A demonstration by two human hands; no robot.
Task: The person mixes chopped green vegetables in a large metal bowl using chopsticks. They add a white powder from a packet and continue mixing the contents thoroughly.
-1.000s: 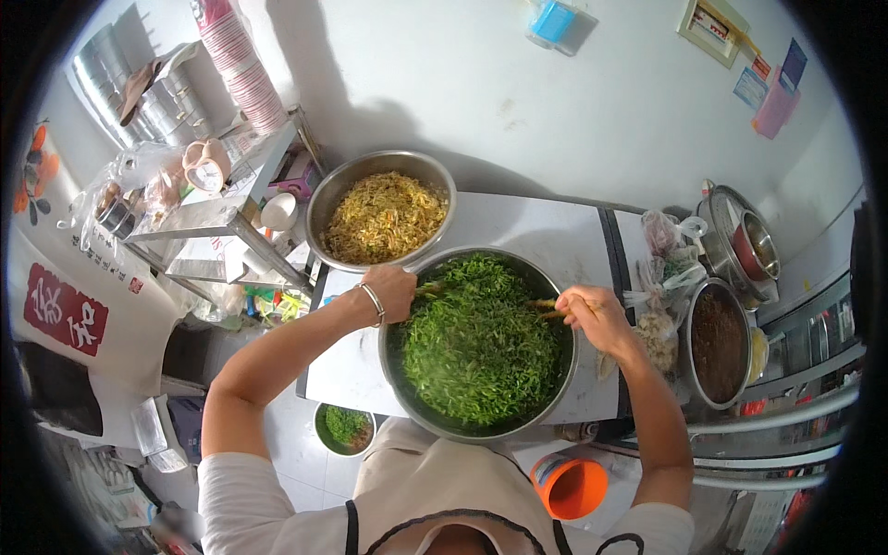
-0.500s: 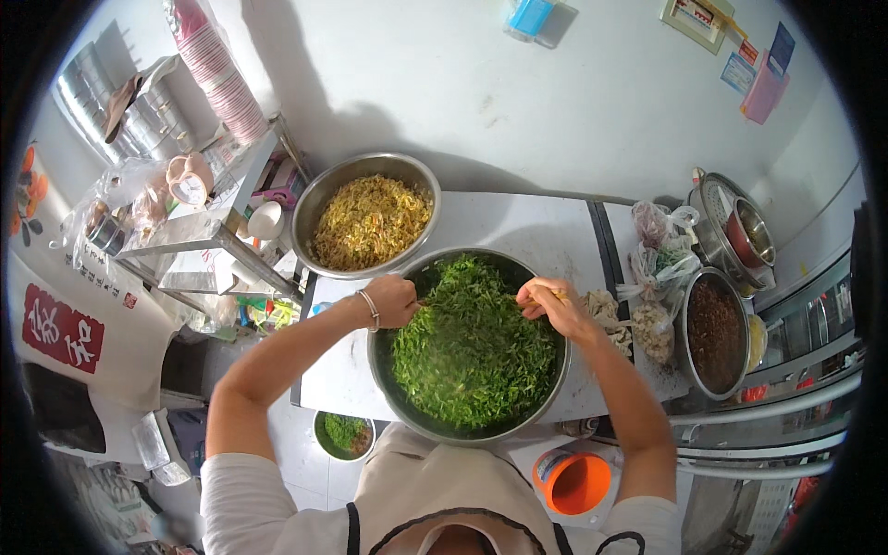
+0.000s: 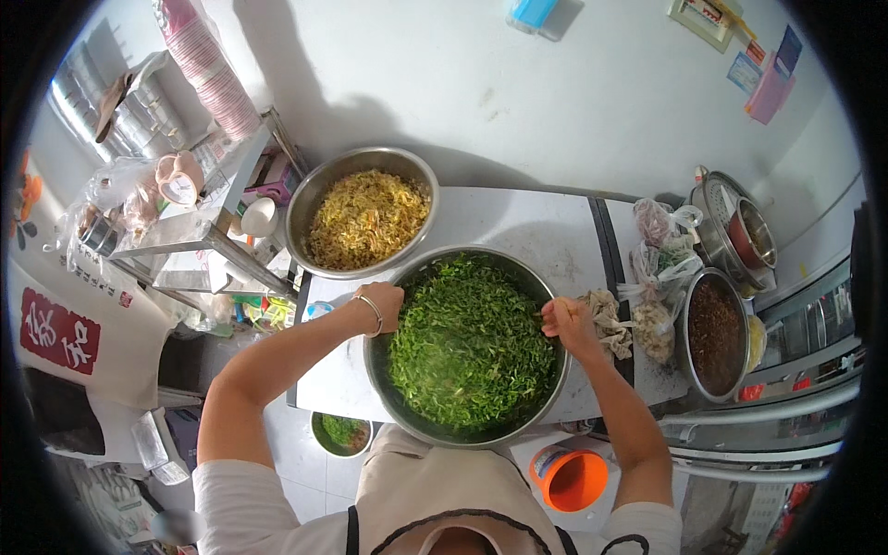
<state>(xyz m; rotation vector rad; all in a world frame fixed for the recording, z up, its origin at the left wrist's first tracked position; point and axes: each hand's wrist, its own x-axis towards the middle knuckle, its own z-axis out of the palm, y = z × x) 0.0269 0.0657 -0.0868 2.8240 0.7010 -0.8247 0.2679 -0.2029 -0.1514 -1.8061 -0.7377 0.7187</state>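
Note:
A large metal bowl [image 3: 375, 377] full of finely chopped green leaves [image 3: 467, 356] stands at the table's front edge, close against my apron. My left hand [image 3: 384, 305], with a bracelet at its wrist, is closed on the bowl's upper left rim. On the opposite side, my right hand [image 3: 569, 326] grips the right rim, its fingertips on the inner side. The undersides of both hands are hidden. Touching or nearly touching this bowl at the back left is a second metal bowl [image 3: 298, 227], holding a yellow-brown chopped mixture [image 3: 370, 220].
Right of my right hand lie a crumpled cloth [image 3: 606, 324] and knotted plastic bags [image 3: 653, 331]. Beyond them stands a pot of brown filling [image 3: 714, 326]. A metal shelf [image 3: 176, 239] is at left. An orange bucket [image 3: 571, 481] and a small green-filled bowl [image 3: 342, 435] sit below the table.
My right hand has moved outward to the right, from over the leaves to the rim. The left hand has shifted slightly left. The leaves look more evenly spread.

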